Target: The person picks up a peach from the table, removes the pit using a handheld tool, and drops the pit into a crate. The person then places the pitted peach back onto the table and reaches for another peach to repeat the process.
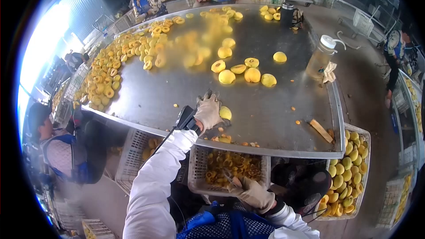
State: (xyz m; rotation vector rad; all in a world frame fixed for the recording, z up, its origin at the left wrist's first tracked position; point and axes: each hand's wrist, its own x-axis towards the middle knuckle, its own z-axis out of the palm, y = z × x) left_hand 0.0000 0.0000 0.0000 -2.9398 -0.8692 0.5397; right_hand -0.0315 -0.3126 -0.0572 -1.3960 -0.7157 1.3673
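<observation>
My left hand (208, 111), in a pale glove with dark fingertips, rests on the metal table (274, 119). Its fingers stretch forward, and a yellow peach (225, 113) lies against its thumb side. Lower down, my right hand (254, 194), also gloved, is closed around a small metal pitting tool (229, 176), whose handle is mostly hidden. That hand is over the near side of a crate (193, 172) holding peels and fruit scraps (230, 161). Several whole and halved peaches (252, 75) lie farther up the table.
A large heap of peach halves (106, 79) covers the table's left side. A clear bottle (319, 57), a black flask (287, 15) and a wooden piece (321, 130) are along the right. A crate of peaches (347, 172) stands below right. Co-workers sit around the table.
</observation>
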